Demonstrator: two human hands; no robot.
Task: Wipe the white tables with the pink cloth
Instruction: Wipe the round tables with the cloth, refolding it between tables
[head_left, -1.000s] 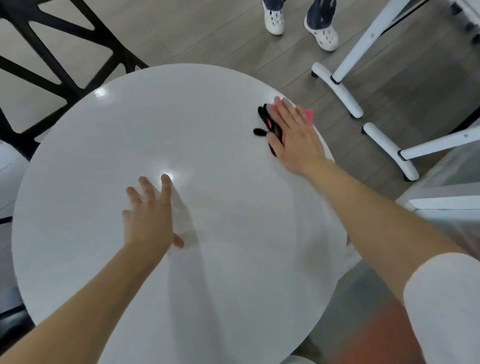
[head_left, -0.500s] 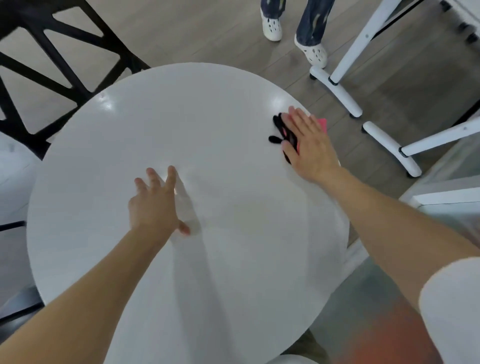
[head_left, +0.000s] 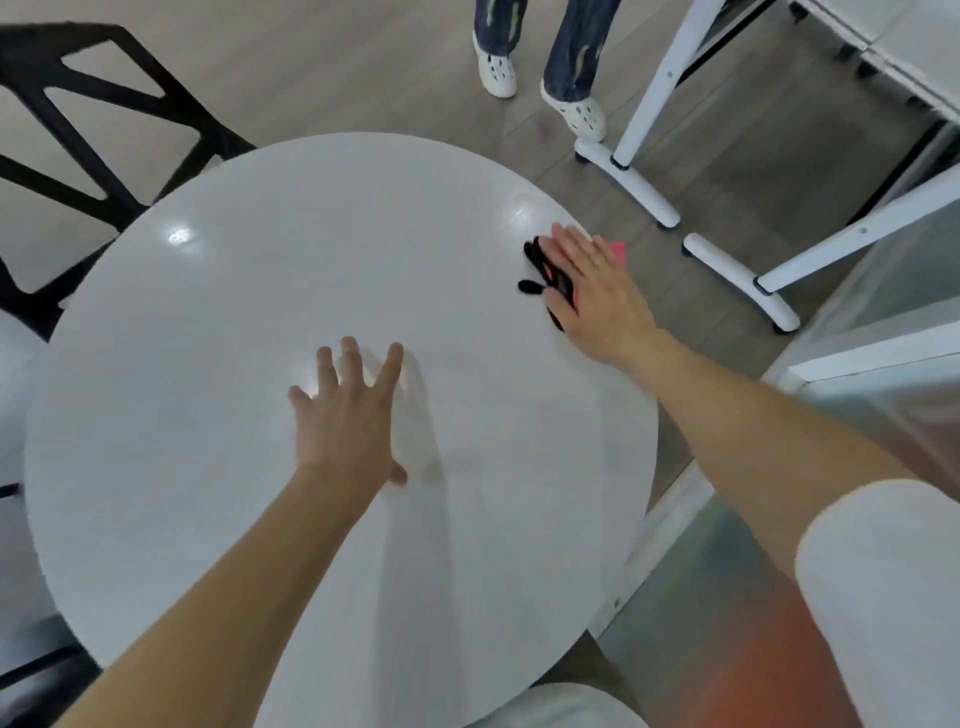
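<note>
The left hand (head_left: 348, 415) is resting on the table (head_left: 234, 322), near its middle. The right hand (head_left: 597, 291) is lying to the right of it and farther out, at the table's far right rim, on top of the cloth (head_left: 618, 253), which is poking out beyond the fingertips and beside the thumb. Past the right hand, someone's shoes (head_left: 576, 111) are standing on the floor, with desk legs (head_left: 631, 176) just right of them. A chair frame (head_left: 78, 130) is sitting far left of the left hand, behind the table.

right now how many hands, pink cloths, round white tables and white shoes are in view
hands: 2, left hand and right hand
pink cloth: 1
round white table: 1
white shoes: 2
total: 6
</note>
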